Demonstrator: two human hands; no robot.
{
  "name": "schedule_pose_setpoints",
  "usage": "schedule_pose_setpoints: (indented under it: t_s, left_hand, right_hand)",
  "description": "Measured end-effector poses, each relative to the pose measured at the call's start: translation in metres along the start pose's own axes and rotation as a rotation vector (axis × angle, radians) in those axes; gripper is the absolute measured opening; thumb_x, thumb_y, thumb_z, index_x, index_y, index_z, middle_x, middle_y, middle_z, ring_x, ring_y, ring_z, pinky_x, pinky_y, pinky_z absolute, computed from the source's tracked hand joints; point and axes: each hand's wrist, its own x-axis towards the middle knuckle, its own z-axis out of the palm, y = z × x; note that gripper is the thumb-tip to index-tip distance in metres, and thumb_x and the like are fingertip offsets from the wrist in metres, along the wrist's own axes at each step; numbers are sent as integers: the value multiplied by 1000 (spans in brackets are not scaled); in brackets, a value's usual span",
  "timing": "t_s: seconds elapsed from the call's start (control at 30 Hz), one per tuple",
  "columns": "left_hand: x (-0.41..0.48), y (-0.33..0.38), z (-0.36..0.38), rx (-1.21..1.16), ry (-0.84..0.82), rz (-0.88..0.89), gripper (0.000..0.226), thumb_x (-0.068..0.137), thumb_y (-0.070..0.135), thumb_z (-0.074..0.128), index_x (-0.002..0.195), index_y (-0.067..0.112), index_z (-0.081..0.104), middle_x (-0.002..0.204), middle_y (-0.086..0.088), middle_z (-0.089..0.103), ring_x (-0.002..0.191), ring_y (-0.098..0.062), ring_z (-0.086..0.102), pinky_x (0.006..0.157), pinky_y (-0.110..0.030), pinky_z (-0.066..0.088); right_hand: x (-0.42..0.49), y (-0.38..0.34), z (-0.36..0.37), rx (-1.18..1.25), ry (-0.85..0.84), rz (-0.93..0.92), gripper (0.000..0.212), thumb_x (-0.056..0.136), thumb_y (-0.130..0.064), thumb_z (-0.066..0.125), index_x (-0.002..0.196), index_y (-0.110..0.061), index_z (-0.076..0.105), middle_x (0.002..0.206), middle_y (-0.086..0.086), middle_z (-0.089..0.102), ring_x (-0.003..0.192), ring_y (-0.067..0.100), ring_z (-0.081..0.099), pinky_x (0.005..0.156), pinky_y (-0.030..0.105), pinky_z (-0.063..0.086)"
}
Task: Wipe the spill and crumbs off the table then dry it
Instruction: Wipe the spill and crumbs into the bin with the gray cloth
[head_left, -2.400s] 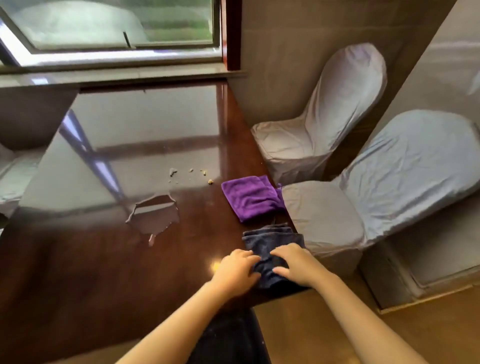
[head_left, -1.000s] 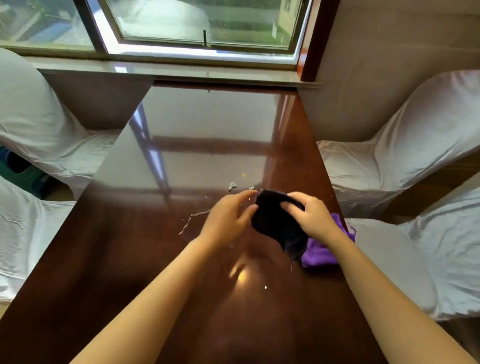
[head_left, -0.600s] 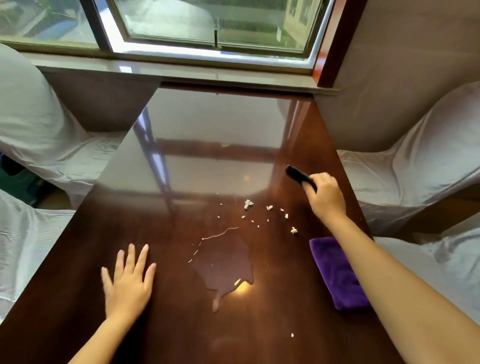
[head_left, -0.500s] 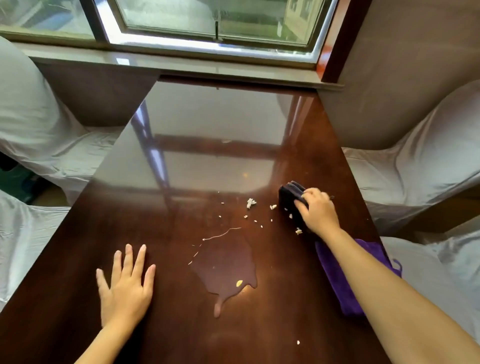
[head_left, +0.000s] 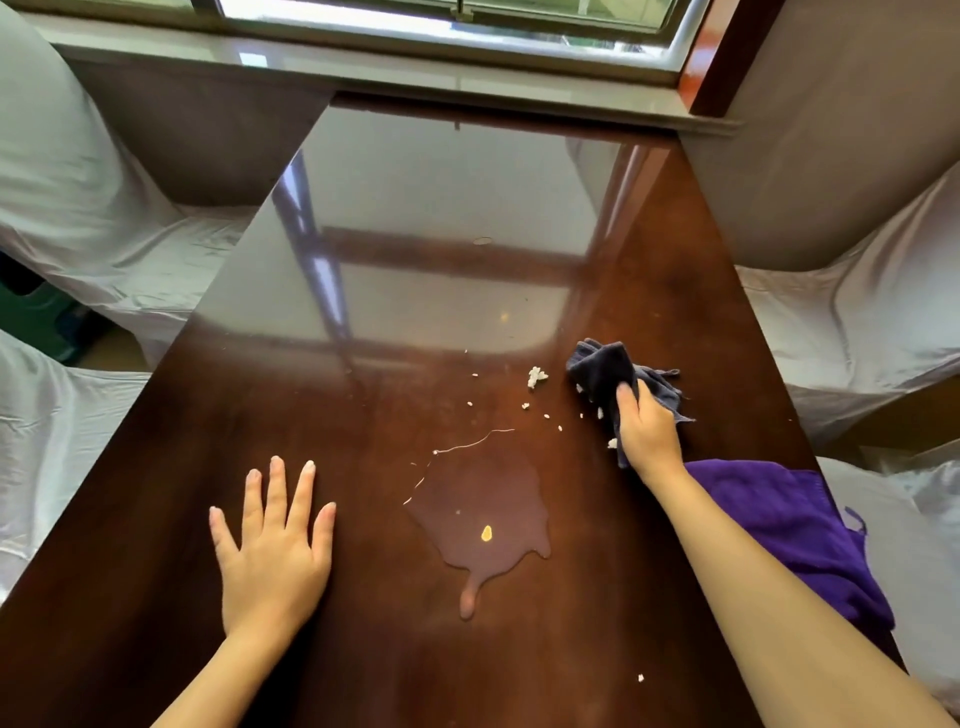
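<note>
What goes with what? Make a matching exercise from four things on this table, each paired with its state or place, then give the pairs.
1. dark cloth
2. purple cloth
3. left hand
4. spill

A. flat on the table, palm down
B. pool in the middle, unwiped
C. gripped by the right hand among crumbs
D. lying at the right edge, under the forearm

Pairs: 1-C, 2-D, 3-A, 4-B
</note>
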Motion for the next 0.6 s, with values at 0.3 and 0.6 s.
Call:
schedule_pose_setpoints:
  t_s: [0.3,0.6]
  left_hand:
    - [0,-3,2,-7,-1,7,62,86,49,20,143,24,25,154,-9,23,143,-26,15,112,-59,9]
    - [2,-7,9,0,-1,9,55,93,47,29,144,28,19,156,-6,18,144,-24,10,113,-57,6]
  right_hand:
    - [-55,-11,15,17,-214,-161,25,97,-21,40,114,-14,58,111,11,65,107,23,56,86,24,36]
    - [-120,-12,22,236,-318,-66,27,97,-24,41,88,-38,62,88,-14,66,83,-16,56,69,-1,39]
